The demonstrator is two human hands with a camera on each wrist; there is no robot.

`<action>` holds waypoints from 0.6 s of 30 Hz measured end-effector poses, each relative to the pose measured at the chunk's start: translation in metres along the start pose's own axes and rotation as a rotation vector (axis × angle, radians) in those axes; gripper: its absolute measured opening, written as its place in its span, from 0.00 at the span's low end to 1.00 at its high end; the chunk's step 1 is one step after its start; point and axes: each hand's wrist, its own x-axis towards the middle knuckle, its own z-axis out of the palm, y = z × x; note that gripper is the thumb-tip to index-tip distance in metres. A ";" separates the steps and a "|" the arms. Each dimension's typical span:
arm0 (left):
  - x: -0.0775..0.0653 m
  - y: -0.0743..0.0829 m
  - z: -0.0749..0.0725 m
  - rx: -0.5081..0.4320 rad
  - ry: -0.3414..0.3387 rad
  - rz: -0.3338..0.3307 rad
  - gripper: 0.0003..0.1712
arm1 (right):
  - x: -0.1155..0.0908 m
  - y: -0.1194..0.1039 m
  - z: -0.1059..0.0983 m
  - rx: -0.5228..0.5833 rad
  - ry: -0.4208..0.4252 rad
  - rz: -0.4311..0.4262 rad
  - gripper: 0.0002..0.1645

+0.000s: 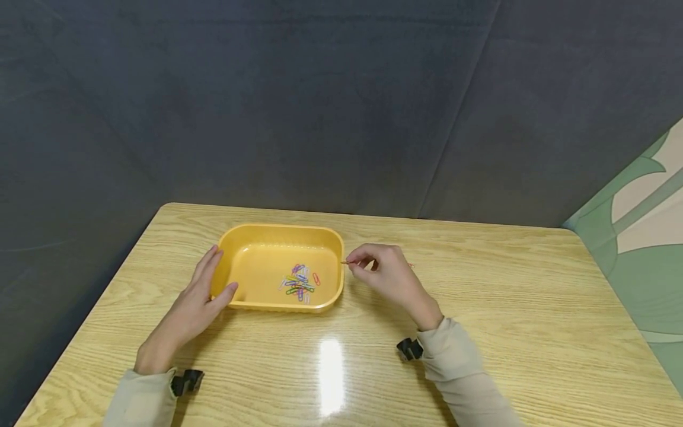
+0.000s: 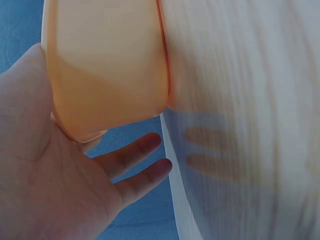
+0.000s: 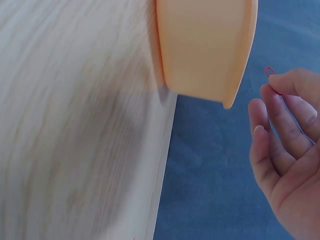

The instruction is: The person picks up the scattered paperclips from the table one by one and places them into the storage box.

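A yellow plastic tray (image 1: pixel 256 261) stands on the table with several colored paper clips (image 1: pixel 299 283) piled in its right half. My left hand (image 1: pixel 194 302) holds the tray's left end, thumb over the rim and the other fingers spread along the outside. In the left wrist view, two fingers (image 2: pixel 142 185) stick out straight, apart from the tray. Just beyond the tray's right rim, my right hand (image 1: pixel 389 276) pinches a red paper clip (image 3: pixel 269 71) between thumb and index finger. The clip's tip reaches about the rim in the head view.
A small red piece (image 1: pixel 411 265), partly hidden behind my right hand, lies on the wooden table (image 1: pixel 533 308). Dark cloth (image 1: pixel 320 118) hangs behind the table's far edge. A green patterned surface (image 1: pixel 640 267) borders the right side.
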 end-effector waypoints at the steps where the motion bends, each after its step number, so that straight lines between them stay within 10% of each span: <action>1: 0.000 0.000 0.000 0.000 0.000 0.000 0.47 | 0.001 -0.001 0.001 0.004 -0.003 -0.005 0.06; 18: 0.000 0.000 0.000 0.000 0.005 0.002 0.47 | 0.012 -0.015 0.026 0.038 -0.046 -0.093 0.05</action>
